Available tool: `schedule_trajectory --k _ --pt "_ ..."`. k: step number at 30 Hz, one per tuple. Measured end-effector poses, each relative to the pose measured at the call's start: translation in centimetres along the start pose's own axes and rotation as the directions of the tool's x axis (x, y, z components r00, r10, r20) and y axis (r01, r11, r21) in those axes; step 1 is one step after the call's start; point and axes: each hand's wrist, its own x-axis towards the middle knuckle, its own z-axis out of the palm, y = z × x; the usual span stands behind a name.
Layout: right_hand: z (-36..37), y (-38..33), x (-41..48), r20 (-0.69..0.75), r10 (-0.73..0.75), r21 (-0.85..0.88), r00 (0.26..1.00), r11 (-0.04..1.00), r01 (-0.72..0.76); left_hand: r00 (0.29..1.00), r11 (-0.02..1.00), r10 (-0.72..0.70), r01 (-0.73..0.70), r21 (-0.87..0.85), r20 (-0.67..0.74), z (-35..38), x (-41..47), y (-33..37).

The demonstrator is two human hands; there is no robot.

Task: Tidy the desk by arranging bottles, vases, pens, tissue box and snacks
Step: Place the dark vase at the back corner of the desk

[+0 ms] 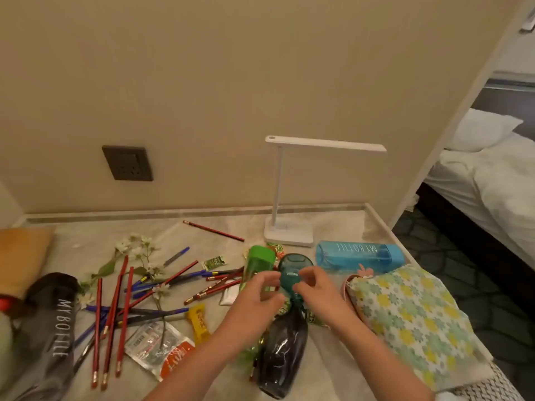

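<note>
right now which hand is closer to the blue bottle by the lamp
Right. The right hand pinches the teal vase just left of the blue bottle; the left hand is farther left, in front of the green bottle.

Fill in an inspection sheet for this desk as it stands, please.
Surface: pale marbled desk, strewn nearly all over.
Job's things: blue bottle and grey bottle lie on their sides; green-capped bottle sits beside the teal vase; purple vase lies flat; red pencils and blue pens are scattered; yellow snack bar; sachet; floral-covered box at the right.
Clutter: flower sprigs among the pens.
Hands: left hand and right hand both pinch the teal vase.
Cables: nothing seen.
Surroundings: white desk lamp, wall socket, bed to the right.
</note>
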Motion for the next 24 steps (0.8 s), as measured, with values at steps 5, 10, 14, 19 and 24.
schedule_trajectory --k 5,10,14,19,24 --pt "0.5 3.1 -0.8 0.015 0.039 -0.041 0.999 0.998 -0.038 0.993 0.903 0.11 -0.122 0.413 0.054 2.1 -2.2 -1.2" --pt "0.7 4.6 -1.1 0.038 0.082 -0.03 0.996 0.996 -0.081 0.984 0.753 0.144 -0.175 0.634 0.1 4.0 -3.0 -1.6" --pt "0.5 4.4 -1.0 0.072 0.082 0.01 0.994 0.997 -0.082 0.984 0.67 0.162 -0.163 0.724 0.072 6.1 -3.8 -1.9" --pt "0.6 4.5 -1.1 0.053 0.109 0.136 0.993 0.984 -0.116 0.987 0.702 0.162 -0.111 0.704 -0.006 6.9 -3.8 -2.4" --pt "0.3 4.5 -1.1 0.07 0.151 0.141 0.986 0.977 -0.16 0.981 0.722 0.188 -0.111 0.683 -0.039 7.2 -4.5 -2.5"
